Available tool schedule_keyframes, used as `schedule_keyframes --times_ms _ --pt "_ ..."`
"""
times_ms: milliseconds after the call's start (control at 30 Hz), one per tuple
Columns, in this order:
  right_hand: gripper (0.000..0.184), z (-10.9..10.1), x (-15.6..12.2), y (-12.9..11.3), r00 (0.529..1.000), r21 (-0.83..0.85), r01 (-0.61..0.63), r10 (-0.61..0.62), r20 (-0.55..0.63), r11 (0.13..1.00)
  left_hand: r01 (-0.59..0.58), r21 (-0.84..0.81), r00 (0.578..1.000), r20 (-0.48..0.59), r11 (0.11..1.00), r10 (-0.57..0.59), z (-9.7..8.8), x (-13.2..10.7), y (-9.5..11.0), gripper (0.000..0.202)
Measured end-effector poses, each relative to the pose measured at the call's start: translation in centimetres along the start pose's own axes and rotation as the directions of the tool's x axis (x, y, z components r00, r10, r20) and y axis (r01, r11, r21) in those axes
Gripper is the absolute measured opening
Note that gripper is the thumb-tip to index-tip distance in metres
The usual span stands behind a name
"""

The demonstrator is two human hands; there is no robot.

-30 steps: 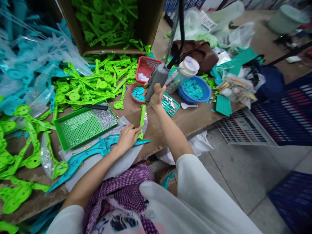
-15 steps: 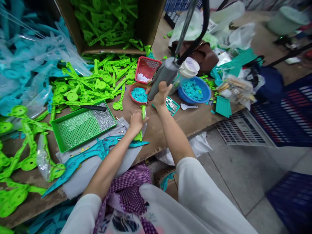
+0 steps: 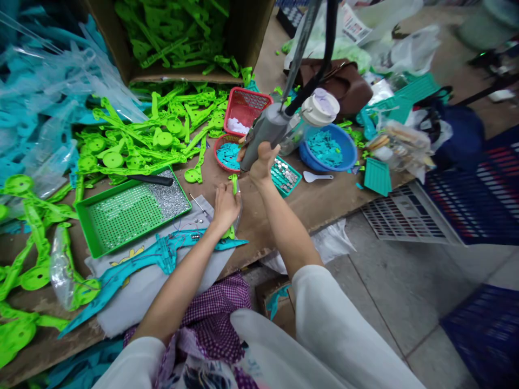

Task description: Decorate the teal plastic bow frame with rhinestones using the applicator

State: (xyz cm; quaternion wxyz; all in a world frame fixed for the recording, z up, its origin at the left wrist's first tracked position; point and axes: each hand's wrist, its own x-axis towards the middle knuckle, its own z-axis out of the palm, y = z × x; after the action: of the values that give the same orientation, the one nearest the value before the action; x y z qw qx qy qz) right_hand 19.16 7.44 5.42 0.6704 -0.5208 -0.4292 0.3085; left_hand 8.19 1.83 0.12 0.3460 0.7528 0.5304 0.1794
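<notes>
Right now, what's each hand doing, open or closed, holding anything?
Left hand: closed on a green plastic strip, held upright.
Right hand: closed around the grey hanging power screwdriver.

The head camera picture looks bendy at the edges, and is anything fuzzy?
Head view: the table edge curves, wide-lens distortion; far corners smear, like the grey bucket. The right hand on the grey power tool and the left hand on a green strip look sharp; lighting even, shadows soft.

place: assembly workshop | cues: heaped green plastic parts [image 3: 162, 135], hanging power screwdriver [image 3: 265, 132], screw tray [image 3: 133, 210]
</notes>
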Motion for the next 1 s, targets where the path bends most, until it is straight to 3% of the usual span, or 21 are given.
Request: schedule_keyframes --times_ms 267,433,667,800,1000 --pt "0.064 0.6 0.3 1.4 0.998 0.013 0.052 -0.052 0.030 0.999 0.143 0.067 0.977 0.152 0.987 -0.152 -1.7 1.4 1.2 0.041" --pt "0.064 0.8 0.9 1.5 0.988 0.024 0.148 -0.149 0.043 0.989 0.251 0.157 0.960 0.086 0.955 -0.266 -1.8 2.5 2.4 0.038" --pt "0.067 0.7 1.2 1.4 0.980 0.022 0.188 -0.189 0.056 0.982 0.172 0.066 0.985 0.012 0.983 -0.173 -1.2 2.8 1.2 0.013" --pt "0.067 0.5 0.6 1.4 0.982 0.013 0.185 -0.186 0.031 0.983 0.225 -0.048 0.973 -0.028 0.973 -0.227 -0.9 2.6 0.3 0.016" --pt "0.070 0.5 0.6 2.4 0.987 0.023 0.157 -0.158 0.041 0.987 0.158 -0.054 0.987 -0.025 0.986 -0.159 -0.3 2.9 -0.4 0.017"
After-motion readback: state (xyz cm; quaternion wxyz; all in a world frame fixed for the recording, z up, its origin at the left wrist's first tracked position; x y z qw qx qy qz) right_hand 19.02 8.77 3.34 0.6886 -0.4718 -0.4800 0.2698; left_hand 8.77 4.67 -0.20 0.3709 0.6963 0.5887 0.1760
